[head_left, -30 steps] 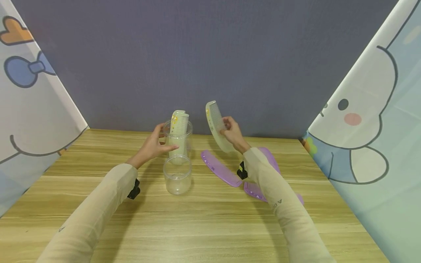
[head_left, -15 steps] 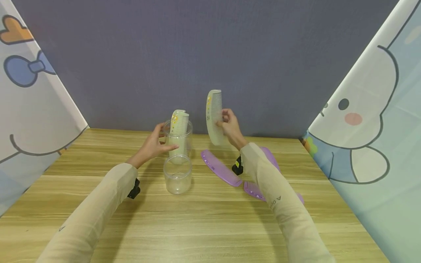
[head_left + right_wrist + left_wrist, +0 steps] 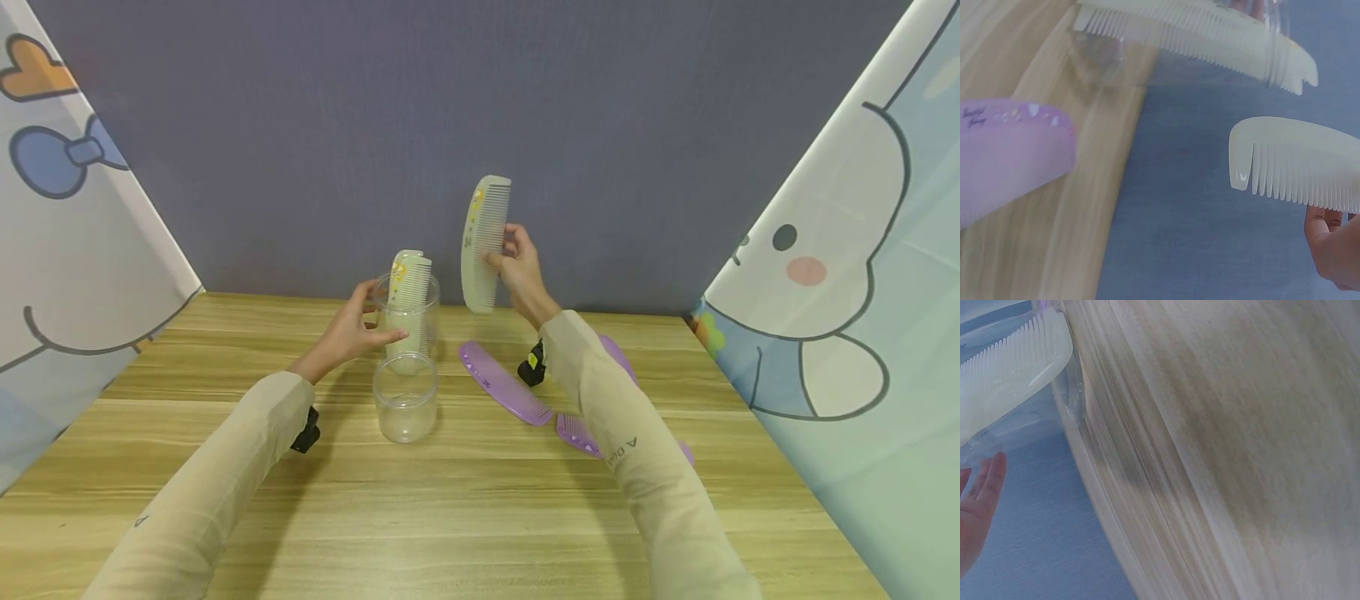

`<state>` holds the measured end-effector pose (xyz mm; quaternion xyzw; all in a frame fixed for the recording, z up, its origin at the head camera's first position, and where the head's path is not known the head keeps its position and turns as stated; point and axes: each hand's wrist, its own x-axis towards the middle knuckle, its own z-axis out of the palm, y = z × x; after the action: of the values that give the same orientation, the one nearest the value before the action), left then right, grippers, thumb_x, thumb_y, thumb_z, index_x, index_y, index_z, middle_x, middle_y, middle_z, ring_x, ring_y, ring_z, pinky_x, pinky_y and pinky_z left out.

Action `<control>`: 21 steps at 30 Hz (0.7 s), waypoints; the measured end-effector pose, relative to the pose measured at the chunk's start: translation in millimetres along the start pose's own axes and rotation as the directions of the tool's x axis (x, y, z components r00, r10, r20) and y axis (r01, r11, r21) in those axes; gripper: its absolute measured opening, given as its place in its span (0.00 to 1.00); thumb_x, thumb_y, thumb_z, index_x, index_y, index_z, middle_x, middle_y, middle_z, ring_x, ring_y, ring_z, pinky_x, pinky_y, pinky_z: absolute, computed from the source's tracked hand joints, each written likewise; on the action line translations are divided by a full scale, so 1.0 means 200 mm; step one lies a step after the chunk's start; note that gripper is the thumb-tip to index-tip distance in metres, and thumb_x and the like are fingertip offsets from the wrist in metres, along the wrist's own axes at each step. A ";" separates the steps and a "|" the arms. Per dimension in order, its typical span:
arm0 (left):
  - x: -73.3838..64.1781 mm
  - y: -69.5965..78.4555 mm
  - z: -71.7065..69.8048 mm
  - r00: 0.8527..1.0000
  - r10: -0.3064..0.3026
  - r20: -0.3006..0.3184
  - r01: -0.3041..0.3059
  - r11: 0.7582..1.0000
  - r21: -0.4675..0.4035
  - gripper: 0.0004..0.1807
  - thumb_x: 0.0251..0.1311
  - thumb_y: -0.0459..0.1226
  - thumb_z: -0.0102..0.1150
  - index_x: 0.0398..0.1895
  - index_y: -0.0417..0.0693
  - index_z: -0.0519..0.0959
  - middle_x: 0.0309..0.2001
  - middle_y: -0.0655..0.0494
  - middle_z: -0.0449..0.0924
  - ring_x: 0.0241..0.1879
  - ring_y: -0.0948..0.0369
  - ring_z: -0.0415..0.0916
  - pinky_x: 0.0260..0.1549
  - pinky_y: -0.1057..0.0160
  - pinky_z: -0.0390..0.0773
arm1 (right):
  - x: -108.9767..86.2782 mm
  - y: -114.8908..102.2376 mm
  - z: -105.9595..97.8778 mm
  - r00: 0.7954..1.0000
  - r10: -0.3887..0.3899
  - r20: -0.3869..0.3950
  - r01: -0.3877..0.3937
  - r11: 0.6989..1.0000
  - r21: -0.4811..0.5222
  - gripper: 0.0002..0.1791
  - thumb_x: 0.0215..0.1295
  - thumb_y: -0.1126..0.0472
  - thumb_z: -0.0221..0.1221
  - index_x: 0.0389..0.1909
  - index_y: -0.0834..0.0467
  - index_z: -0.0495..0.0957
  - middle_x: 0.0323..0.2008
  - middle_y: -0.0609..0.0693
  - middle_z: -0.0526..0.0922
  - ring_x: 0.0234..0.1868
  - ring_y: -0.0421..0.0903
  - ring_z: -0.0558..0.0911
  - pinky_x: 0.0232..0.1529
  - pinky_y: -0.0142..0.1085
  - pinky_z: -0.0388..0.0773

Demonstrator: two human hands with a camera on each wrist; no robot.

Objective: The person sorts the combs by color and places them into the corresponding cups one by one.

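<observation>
My left hand (image 3: 351, 331) grips a tall clear plastic jar (image 3: 432, 321) at the back of the table, thumb in front and fingers behind. Two pale green combs (image 3: 411, 287) with yellow flower prints stand in that jar, their tops above the rim. Another pale green comb (image 3: 477, 250) is raised upright, pinched at its toothed side by my right hand (image 3: 523, 267). It is right of the jar and above its rim; in the right wrist view the comb's end (image 3: 1241, 162) shows apart from the jar (image 3: 1129, 65).
A second clear jar (image 3: 405, 417) stands in front of the first. On the wooden table (image 3: 420, 517) to the right lie a purple comb (image 3: 504, 383) and further purple combs (image 3: 577, 434), partly hidden under my right sleeve. A grey wall (image 3: 480, 108) rises behind.
My right hand has lifted the pale green comb higher and turned it from leaning to nearly upright. The left hand and the jars have stayed in place.
</observation>
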<state>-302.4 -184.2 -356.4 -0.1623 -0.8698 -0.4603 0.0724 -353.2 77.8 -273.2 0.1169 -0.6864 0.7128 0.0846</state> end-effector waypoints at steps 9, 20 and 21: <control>0.00 0.00 0.00 1.000 -0.001 -0.001 0.001 1.000 0.005 0.59 0.43 0.49 0.70 0.70 0.42 0.41 0.67 0.38 0.54 0.61 0.40 0.61 0.53 0.46 0.73 | 0.00 -0.08 0.08 1.000 -0.025 0.004 0.025 0.994 0.108 0.18 0.58 0.74 0.54 0.48 0.57 0.68 0.49 0.58 0.77 0.44 0.48 0.79 0.39 0.37 0.78; 0.00 0.00 0.00 1.000 -0.002 0.000 0.002 1.000 -0.001 0.59 0.42 0.49 0.70 0.70 0.42 0.41 0.67 0.38 0.54 0.61 0.40 0.61 0.52 0.46 0.74 | 0.00 -0.13 0.21 0.999 -0.035 -0.015 0.037 0.970 0.239 0.16 0.57 0.75 0.55 0.43 0.58 0.68 0.38 0.52 0.78 0.33 0.42 0.78 0.30 0.32 0.76; 0.00 0.00 0.00 1.000 -0.002 0.003 0.002 1.000 -0.001 0.59 0.42 0.49 0.70 0.70 0.42 0.41 0.67 0.38 0.54 0.61 0.40 0.61 0.52 0.46 0.73 | 0.00 -0.13 0.22 0.999 -0.036 -0.016 0.039 0.967 0.251 0.15 0.57 0.75 0.55 0.43 0.58 0.68 0.38 0.53 0.78 0.33 0.42 0.78 0.30 0.32 0.76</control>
<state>-303.0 -184.5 -356.6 -0.1619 -0.8699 -0.4605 0.0706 -344.5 34.5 -247.2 0.1357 -0.5879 0.7928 0.0864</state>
